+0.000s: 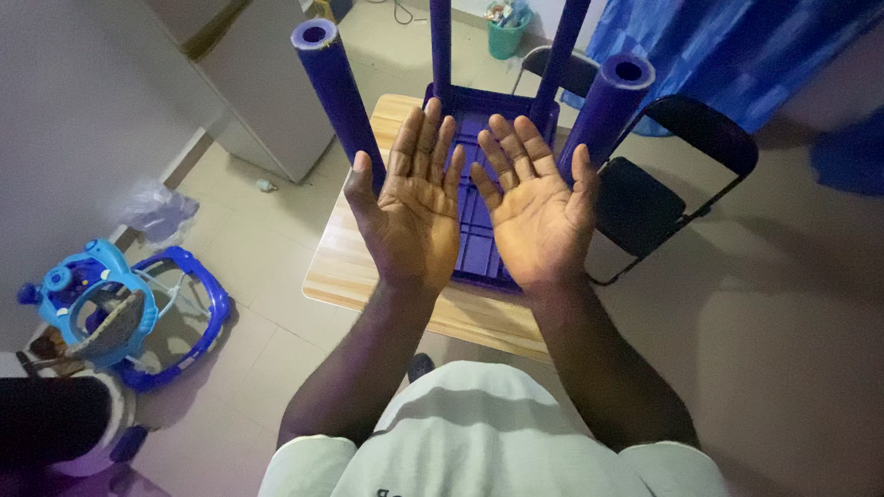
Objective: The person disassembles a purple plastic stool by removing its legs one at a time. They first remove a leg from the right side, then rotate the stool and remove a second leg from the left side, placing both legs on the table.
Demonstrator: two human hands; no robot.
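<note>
Purple plastic stool lies upside down on counter, mid-frame. Likely light, stiff, smooth; legs offer the best grip. Left hand, right hand spread flat, palms up, empty.

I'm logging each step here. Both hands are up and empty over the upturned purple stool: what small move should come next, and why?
Probably lower both hands onto the stool's near legs. The left hand and right hand are open, palms up, holding nothing, and the upturned purple stool lies on the wooden table just beyond them.
</note>
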